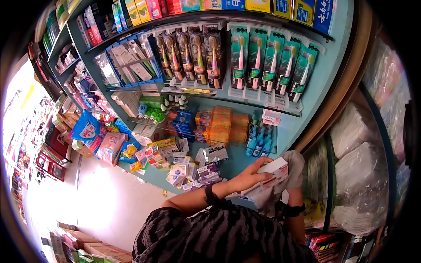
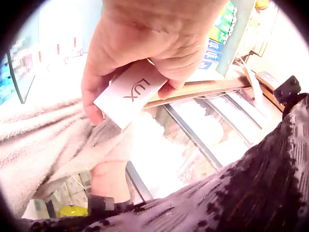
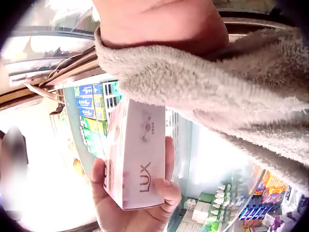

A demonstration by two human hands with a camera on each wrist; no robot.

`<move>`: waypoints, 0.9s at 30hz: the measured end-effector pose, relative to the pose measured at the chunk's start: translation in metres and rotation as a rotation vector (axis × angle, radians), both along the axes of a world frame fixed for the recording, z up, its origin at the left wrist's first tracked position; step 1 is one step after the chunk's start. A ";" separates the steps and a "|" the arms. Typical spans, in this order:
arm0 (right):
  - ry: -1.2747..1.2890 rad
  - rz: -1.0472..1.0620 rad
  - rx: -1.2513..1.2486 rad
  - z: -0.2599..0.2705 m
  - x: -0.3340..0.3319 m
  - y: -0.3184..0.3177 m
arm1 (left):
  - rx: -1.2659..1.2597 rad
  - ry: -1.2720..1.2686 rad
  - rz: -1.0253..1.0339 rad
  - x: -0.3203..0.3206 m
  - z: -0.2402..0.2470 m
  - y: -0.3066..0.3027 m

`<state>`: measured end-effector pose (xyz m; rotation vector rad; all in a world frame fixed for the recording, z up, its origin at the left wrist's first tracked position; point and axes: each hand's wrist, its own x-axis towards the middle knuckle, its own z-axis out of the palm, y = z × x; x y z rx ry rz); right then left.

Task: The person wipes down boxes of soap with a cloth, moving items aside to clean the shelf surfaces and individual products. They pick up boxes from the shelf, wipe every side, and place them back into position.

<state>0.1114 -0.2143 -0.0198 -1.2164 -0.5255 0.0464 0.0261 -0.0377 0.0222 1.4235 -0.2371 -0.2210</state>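
Note:
My left hand (image 1: 254, 176) grips a small white LUX soap box (image 1: 277, 172), thumb on one side and fingers on the other. In the left wrist view the box's end with the LUX lettering faces the camera. A grey towel (image 3: 193, 82) covers my right hand, leaving only the wrist and heel of the hand (image 3: 164, 24) bare in the right wrist view. The covered hand is up against the box's far end, and the towel overlaps that end. Towel folds hang down below the box. My right fingers are hidden beneath the cloth, so I cannot tell how they are bent.
Loose soap boxes (image 1: 177, 171) lie piled on the shelf counter to the left. Behind them stand orange soap packs (image 1: 220, 125) and blue bottles (image 1: 259, 141). Toothbrush packs (image 1: 274, 61) hang above. Plastic-wrapped bundles (image 1: 359, 171) fill a rack at the right.

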 end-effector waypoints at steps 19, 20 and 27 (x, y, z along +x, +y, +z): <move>0.422 0.201 0.233 0.009 -0.023 0.004 | -0.029 -0.223 0.190 -0.003 -0.011 -0.005; 0.388 0.282 0.230 0.008 -0.016 0.002 | -0.080 -0.192 0.185 -0.002 -0.012 -0.004; 0.160 0.275 0.175 0.052 -0.046 0.018 | 0.036 -0.236 0.410 0.009 0.000 -0.008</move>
